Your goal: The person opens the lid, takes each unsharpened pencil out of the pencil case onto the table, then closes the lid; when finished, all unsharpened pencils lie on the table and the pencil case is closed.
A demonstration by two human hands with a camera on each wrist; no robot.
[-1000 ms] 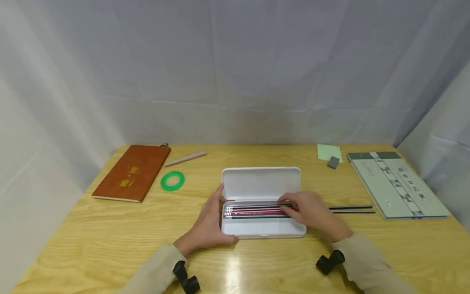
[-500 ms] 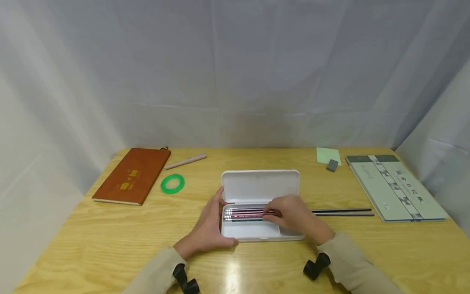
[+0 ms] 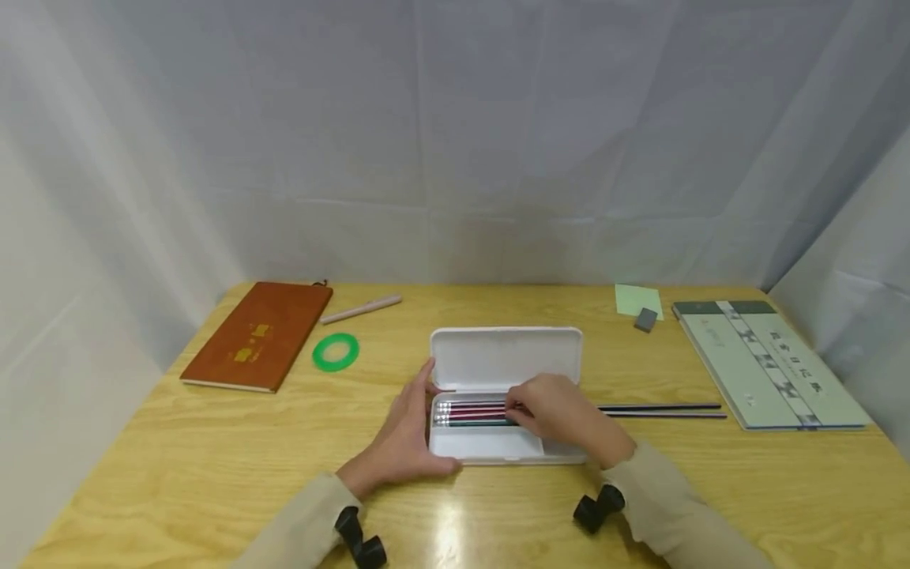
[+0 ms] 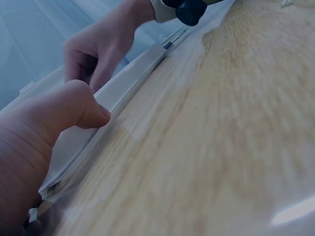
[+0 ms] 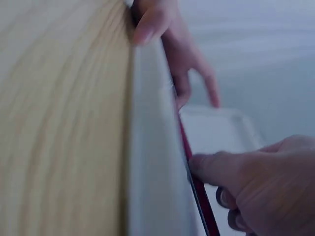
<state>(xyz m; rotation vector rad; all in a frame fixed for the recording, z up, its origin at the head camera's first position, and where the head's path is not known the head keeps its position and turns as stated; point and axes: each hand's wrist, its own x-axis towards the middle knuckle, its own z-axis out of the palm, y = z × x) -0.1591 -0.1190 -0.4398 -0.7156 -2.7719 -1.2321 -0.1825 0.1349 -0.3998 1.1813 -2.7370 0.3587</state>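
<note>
In the head view a white pencil case (image 3: 486,449) lies with its lid (image 3: 506,359) raised. My left hand (image 3: 405,442) holds its left end, thumb at the front edge, fingers at the back corner. Several pencils (image 3: 472,412), red and dark with silver ends, lie side by side in the back part of the case. My right hand (image 3: 558,407) reaches in from the right and pinches these pencils (image 5: 198,189) with thumb and curled fingers. Its fingertips hide their right part. Two more dark pencils (image 3: 668,410) stretch to the right, beyond the right wrist.
Back left are a brown notebook (image 3: 259,336), a pale pen (image 3: 361,309) and a green tape ring (image 3: 318,353). Back right, a grey eraser (image 3: 645,320) overlaps a light green paper (image 3: 633,299). A pale green book (image 3: 775,367) lies at far right.
My right hand has moved left along the pencils, from the right part of the case toward its middle. The left hand has stayed at the left end.
</note>
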